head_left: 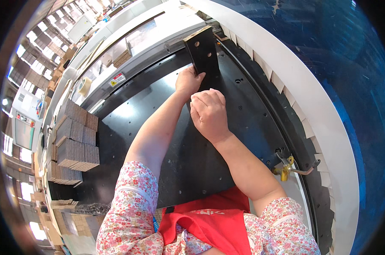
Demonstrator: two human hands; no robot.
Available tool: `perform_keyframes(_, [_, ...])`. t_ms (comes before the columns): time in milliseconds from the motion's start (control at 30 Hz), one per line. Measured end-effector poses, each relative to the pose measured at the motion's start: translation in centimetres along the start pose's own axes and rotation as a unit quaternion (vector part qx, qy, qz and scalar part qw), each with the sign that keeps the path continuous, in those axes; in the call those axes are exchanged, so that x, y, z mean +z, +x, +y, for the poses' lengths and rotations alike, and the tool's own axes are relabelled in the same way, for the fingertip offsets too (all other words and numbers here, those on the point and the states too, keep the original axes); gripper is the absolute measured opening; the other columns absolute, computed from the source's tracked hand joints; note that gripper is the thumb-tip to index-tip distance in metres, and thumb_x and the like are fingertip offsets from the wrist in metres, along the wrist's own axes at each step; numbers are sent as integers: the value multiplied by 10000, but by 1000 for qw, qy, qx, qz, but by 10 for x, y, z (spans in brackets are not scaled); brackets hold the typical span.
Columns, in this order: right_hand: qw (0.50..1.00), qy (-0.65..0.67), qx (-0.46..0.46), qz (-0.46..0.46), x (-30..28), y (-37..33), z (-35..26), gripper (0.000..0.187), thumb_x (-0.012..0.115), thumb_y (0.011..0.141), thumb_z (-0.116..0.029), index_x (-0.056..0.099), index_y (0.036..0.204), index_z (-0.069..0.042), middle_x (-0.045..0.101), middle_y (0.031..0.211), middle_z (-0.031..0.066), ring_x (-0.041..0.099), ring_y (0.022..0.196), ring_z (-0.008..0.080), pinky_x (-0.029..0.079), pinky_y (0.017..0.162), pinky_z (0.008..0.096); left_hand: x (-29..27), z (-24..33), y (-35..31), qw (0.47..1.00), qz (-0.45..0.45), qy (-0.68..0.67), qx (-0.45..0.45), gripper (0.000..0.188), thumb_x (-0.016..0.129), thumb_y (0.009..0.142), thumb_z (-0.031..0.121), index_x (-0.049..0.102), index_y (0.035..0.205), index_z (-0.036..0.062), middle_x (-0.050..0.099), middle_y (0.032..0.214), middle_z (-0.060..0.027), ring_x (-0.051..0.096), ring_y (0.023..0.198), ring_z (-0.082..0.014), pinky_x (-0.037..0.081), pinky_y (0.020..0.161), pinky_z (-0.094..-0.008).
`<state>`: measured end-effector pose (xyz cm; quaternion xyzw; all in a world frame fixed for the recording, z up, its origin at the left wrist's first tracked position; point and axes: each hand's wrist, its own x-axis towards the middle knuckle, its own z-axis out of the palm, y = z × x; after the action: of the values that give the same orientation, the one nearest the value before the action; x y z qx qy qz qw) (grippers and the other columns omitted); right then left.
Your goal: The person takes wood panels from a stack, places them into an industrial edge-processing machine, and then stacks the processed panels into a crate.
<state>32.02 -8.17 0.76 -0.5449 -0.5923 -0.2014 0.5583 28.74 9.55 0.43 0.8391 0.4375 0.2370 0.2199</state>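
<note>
A black upright block with two round holes [201,53] stands at the far end of a dark table. My left hand [189,81] is closed at the lower left edge of this block, its thumb toward the block. Its fingertips are partly hidden, so what it grips cannot be made out. Nearer to me, just right of the left hand, my right hand [210,114] is raised over the table with its fingers curled in. The back of the hand covers whatever may lie inside it.
The black tabletop [167,157] has small holes. Stacks of brown board pieces [79,144] stand at left. A tape roll [85,86] lies on the machine's pale ledge. At right are a yellow clamp with a metal handle [286,169], a strip curtain and a curved white-and-blue cover [328,85].
</note>
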Motion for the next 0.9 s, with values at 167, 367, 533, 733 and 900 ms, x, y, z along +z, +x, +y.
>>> perform_keyframes(167, [1000,-18,-6,-9,-3,1,2,140,669,818,-127,695,938,-61,658,952,37,611,973,215,425,1007,429,-1,15,-2,999,35,16,-3,266,725,857,321,731,1055,144,735,905,-129,702,864,-324,538,770,-419])
perform_keyframes(367, [1000,-17,-12,-10,-1,-1,3,133,674,814,-122,696,930,-60,659,954,39,612,968,218,425,1002,428,1,18,-8,999,-2,35,5,258,696,875,348,729,1038,151,733,927,-137,697,878,-339,536,768,-433])
perform_keyframes(533, [1000,-11,-7,-2,-4,1,3,118,670,824,-100,692,926,-45,667,950,48,622,949,231,437,982,428,-22,30,-18,993,93,35,67,281,678,886,336,668,891,56,669,861,-152,660,847,-362,513,743,-463])
perform_keyframes(733, [1000,-23,-16,-2,-2,0,1,126,683,806,-105,699,923,-59,668,941,37,620,953,219,433,989,423,-55,24,-29,976,75,109,173,288,667,886,332,671,946,51,659,946,-140,650,918,-353,521,789,-449])
perform_keyframes(900, [1000,-16,-19,-2,-3,0,4,87,670,825,-89,680,906,-58,669,937,41,626,950,228,442,978,431,-63,35,-40,965,-54,219,133,309,697,857,358,659,917,57,675,952,-134,657,940,-349,526,803,-453])
